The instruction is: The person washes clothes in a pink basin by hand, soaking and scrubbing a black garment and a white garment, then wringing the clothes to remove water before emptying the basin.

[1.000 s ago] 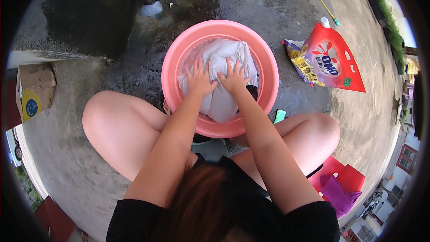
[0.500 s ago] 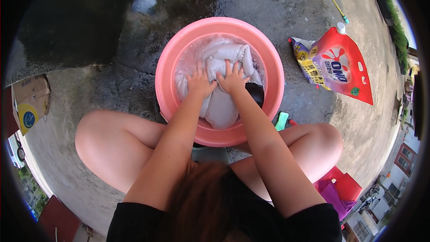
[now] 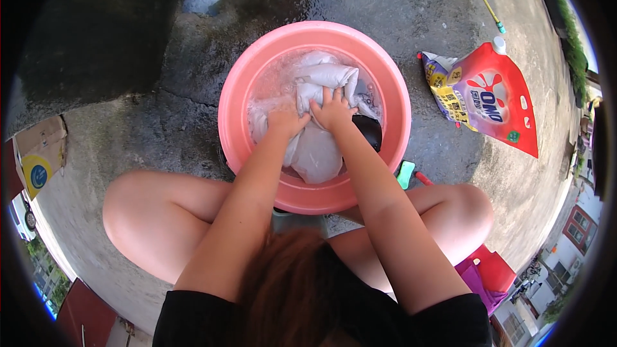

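A round pink basin (image 3: 234, 148) between my knees holds cloudy, sudsy water and a wet pale grey-white cloth (image 3: 315, 154), bunched up and partly under the surface. My right hand (image 3: 333, 112) lies on the cloth with its fingers spread, pressing it. Beside it on the left, my left hand (image 3: 286, 121) is down in the suds against the cloth; its thumb shows, but the other fingers are hidden. A dark, rounded piece (image 3: 367, 132) sits in the basin to the right of my right wrist; its kind is unclear.
On the right stands a red and purple detergent pouch (image 3: 491, 99) with a white cap. A green-and-white brush-like thing (image 3: 405, 174) lies right of the basin, near a red handle (image 3: 424, 178). A cardboard box (image 3: 42, 151) is at left; a yellow stick (image 3: 481, 0) lies far right.
My left hand has sunk deeper, and its spread fingers have gone out of sight in the suds. My right hand stays spread on the cloth, which has shifted slightly.
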Action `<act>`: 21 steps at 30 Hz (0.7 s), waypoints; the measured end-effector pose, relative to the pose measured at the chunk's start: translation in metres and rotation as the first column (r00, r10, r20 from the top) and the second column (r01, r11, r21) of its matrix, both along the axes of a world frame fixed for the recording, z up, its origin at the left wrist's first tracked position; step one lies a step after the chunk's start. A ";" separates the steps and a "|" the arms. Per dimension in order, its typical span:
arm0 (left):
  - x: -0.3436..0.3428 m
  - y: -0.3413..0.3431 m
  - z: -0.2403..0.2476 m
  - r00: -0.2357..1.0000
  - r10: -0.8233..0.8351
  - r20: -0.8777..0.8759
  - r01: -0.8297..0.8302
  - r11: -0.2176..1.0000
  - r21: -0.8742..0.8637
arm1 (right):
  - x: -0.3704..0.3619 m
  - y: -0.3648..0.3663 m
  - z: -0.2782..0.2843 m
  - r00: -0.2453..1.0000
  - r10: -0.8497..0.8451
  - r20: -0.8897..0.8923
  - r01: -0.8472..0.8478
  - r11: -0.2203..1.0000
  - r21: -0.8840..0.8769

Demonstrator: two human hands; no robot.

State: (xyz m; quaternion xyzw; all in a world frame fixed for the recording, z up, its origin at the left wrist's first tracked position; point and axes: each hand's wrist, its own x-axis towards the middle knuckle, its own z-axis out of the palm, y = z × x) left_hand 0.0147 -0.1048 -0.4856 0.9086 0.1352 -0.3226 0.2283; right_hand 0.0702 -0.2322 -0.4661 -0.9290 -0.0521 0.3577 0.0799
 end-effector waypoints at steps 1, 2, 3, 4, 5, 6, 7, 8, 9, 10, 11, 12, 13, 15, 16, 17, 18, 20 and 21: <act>0.001 0.001 -0.003 0.997 -0.015 -0.075 0.013 1.000 -0.027 | 0.001 0.000 0.000 1.000 0.002 -0.008 -0.002 1.000 -0.004; -0.003 -0.001 -0.008 0.997 -0.014 -0.078 0.012 1.000 -0.029 | 0.001 0.001 0.000 1.000 0.004 -0.015 -0.004 1.000 -0.007; -0.009 -0.003 -0.013 0.994 -0.029 0.102 0.022 0.998 0.064 | 0.002 0.001 0.000 1.000 0.004 -0.017 -0.005 1.000 -0.008; -0.011 -0.005 -0.014 0.959 -0.061 0.277 0.018 0.988 0.156 | 0.002 0.001 0.000 1.000 0.005 -0.025 -0.005 1.000 -0.008; -0.011 -0.005 -0.016 0.959 -0.061 0.275 0.018 0.988 0.155 | 0.003 0.001 0.000 0.999 0.005 -0.032 -0.005 1.000 -0.008; -0.010 -0.005 -0.018 0.971 -0.035 0.237 0.008 0.993 0.115 | 0.003 0.001 0.000 0.999 0.005 -0.034 -0.005 1.000 -0.010; -0.009 -0.004 -0.016 0.980 -0.012 0.198 -0.004 0.997 0.077 | 0.004 0.001 -0.001 0.999 0.009 -0.041 -0.009 1.000 -0.015; -0.007 -0.003 -0.014 0.980 -0.013 0.196 -0.002 0.997 0.075 | 0.004 0.001 -0.001 0.999 0.012 -0.048 -0.013 1.000 -0.019; -0.005 -0.002 -0.011 0.982 0.017 0.188 -0.020 1.000 0.015 | 0.005 0.001 -0.001 0.999 0.011 -0.050 -0.012 1.000 -0.021; -0.005 -0.001 -0.009 0.983 0.049 0.178 -0.042 0.998 -0.044 | 0.005 0.001 -0.001 0.999 0.012 -0.051 -0.013 1.000 -0.018; -0.005 0.000 -0.011 0.983 0.050 0.176 -0.043 0.998 -0.045 | 0.005 0.002 -0.001 0.999 0.013 -0.052 -0.013 1.000 -0.015; -0.006 0.001 -0.012 0.969 0.014 0.245 -0.014 1.000 -0.004 | 0.005 0.003 -0.001 0.998 0.014 -0.054 -0.015 1.000 -0.016; -0.005 0.001 -0.010 0.950 -0.026 0.311 0.015 0.999 0.038 | 0.005 0.003 -0.002 0.998 0.015 -0.054 -0.016 1.000 -0.023; -0.003 0.002 -0.005 0.959 -0.018 0.283 0.016 1.000 0.009 | 0.005 0.004 -0.004 0.998 0.015 -0.057 -0.017 0.999 -0.031; -0.002 0.003 -0.002 0.966 -0.009 0.258 0.014 1.000 -0.019 | 0.004 0.005 -0.004 0.999 0.017 -0.051 -0.020 0.999 -0.050; -0.003 0.003 -0.006 0.967 -0.008 0.255 0.013 1.000 -0.020 | 0.004 0.006 -0.005 0.999 0.020 -0.044 -0.023 0.997 -0.069; -0.005 0.002 -0.012 0.953 -0.034 0.302 0.025 0.999 0.032 | 0.004 0.006 -0.006 0.999 0.021 -0.047 -0.024 0.997 -0.069; -0.006 0.001 -0.015 0.937 -0.062 0.344 0.035 0.996 0.082 | 0.005 0.005 -0.011 0.998 0.025 -0.061 -0.030 0.997 -0.078; -0.006 0.001 -0.017 0.938 -0.065 0.339 0.035 0.995 0.095 | 0.004 0.005 -0.013 0.998 0.026 -0.064 -0.031 0.996 -0.079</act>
